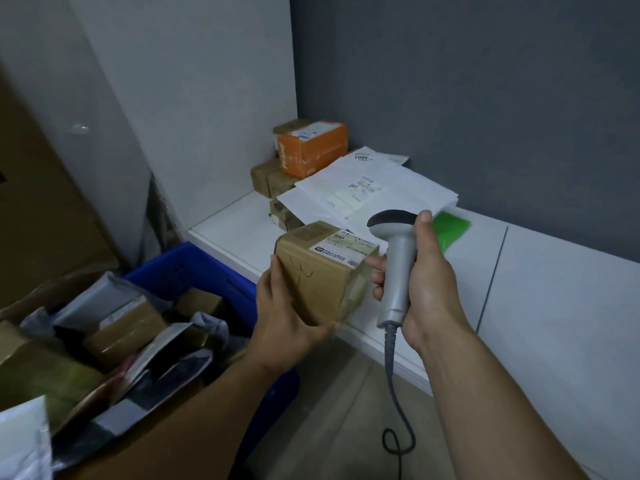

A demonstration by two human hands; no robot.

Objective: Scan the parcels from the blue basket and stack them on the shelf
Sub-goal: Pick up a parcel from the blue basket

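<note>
My left hand (287,317) grips a small brown cardboard parcel (322,271) with a white label on top, held over the front edge of the white shelf (554,289). My right hand (426,285) holds a grey corded barcode scanner (396,258) upright just right of the parcel, its dark head above the label. The blue basket (194,268) stands at lower left, filled with several boxes and grey mailer bags. On the shelf's far left corner sit an orange box (311,147) on brown boxes (273,181), with white mailer bags (370,188) lying over them.
A green flat packet (450,228) lies on the shelf behind my right hand. A white bag (20,441) shows at the bottom left corner. A tall brown cardboard panel (38,209) stands at left. The scanner's cable (398,410) hangs down toward the floor.
</note>
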